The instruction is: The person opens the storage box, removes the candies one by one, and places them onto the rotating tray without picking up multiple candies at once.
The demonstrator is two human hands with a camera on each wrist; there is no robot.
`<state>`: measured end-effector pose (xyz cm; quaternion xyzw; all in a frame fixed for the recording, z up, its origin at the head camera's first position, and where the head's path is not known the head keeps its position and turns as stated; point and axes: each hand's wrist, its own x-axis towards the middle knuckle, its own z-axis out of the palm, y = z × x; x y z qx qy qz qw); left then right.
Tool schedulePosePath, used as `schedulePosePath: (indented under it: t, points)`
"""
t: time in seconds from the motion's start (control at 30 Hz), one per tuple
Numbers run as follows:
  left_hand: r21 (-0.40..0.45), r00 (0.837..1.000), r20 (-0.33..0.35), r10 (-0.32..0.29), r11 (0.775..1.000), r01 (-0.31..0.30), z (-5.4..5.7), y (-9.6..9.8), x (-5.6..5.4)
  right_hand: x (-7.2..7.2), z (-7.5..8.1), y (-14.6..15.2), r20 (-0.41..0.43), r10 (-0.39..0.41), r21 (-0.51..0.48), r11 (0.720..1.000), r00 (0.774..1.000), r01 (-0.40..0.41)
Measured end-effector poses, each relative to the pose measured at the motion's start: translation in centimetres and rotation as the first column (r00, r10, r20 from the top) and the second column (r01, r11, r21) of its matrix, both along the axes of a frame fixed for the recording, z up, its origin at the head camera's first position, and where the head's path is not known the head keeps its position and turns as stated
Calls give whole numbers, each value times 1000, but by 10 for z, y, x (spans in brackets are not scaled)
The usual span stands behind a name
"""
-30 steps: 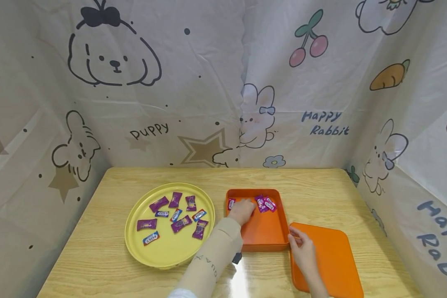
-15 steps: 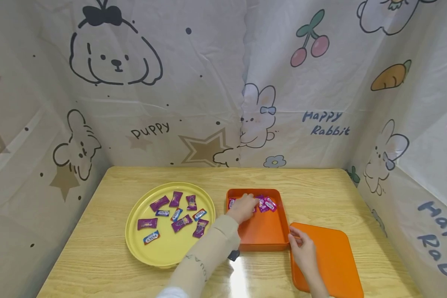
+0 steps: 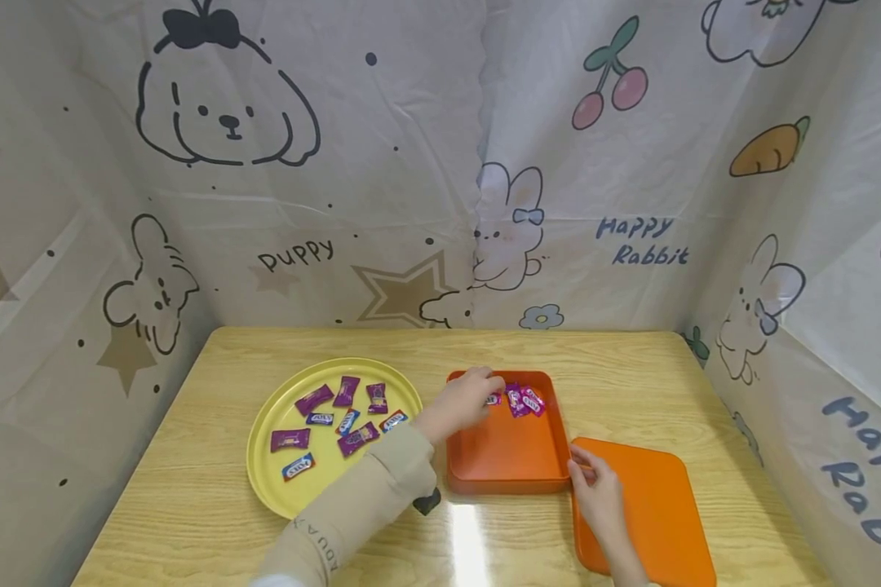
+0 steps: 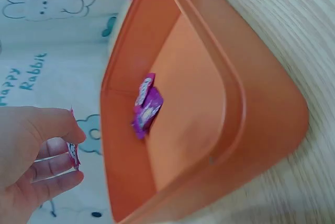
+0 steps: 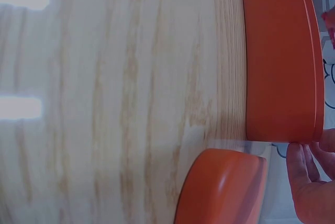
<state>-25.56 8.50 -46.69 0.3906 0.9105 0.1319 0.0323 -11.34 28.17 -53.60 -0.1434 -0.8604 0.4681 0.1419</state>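
My left hand point(image 3: 461, 401) is raised over the back left of the orange box point(image 3: 510, 461). Between thumb and fingers it pinches a small pink wrapped candy point(image 4: 73, 153), seen best in the left wrist view. Other pink and purple wrapped candies point(image 3: 516, 400) lie against the box's back wall; the back left corner is hidden behind the hand in the head view. My right hand point(image 3: 598, 493) grips the box's right wall near the front corner, fingers point(image 5: 297, 164) against the outside and thumb at the rim.
A round yellow tray point(image 3: 264, 481) to the left bears several purple wrapped candies point(image 3: 289, 439) and blue-and-white ones point(image 3: 298, 467). The orange lid point(image 3: 657, 514) lies right of the box, under the right forearm. A printed cloth point(image 3: 382, 204) surrounds the wooden table point(image 3: 609, 367).
My left hand has come up from the box floor and drawn left with a pink candy, its forearm now covering part of the tray. My right hand has stayed put.
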Motion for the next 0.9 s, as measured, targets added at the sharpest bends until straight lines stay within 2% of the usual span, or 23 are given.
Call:
schedulePosePath:
  t: [0.13, 0.2, 0.33, 0.5, 0.63, 0.73, 0.9]
  points:
    - [46, 998, -59, -15, 999, 18, 3, -20, 2, 0, 2, 0, 7, 4, 2, 1000, 1000, -4]
    - [69, 998, -62, -8, 998, 12, 2, -31, 4, 1, 4, 0, 9, 5, 10, 1000, 1000, -5]
    - [124, 998, -26, 50, 991, -47, 0, -57, 8, 1, 5, 0, 11, 5, 12, 1000, 1000, -5]
    - [171, 990, 7, 140, 975, -139, 0, -89, 15, 1, 2, 0, 11, 1, 6, 1000, 1000, -1]
    - [162, 979, 33, 200, 966, -203, -2, -111, 20, 1, 2, 0, 15, -2, 11, 1000, 1000, 2]
    - [132, 971, 52, 235, 962, -239, -8, -124, 23, 0, 3, 0, 21, -4, 8, 1000, 1000, 4]
    - [113, 964, 101, 245, 960, -256, -22, -142, 28, -1, 2, 1, 27, -10, -4, 1000, 1000, 10]
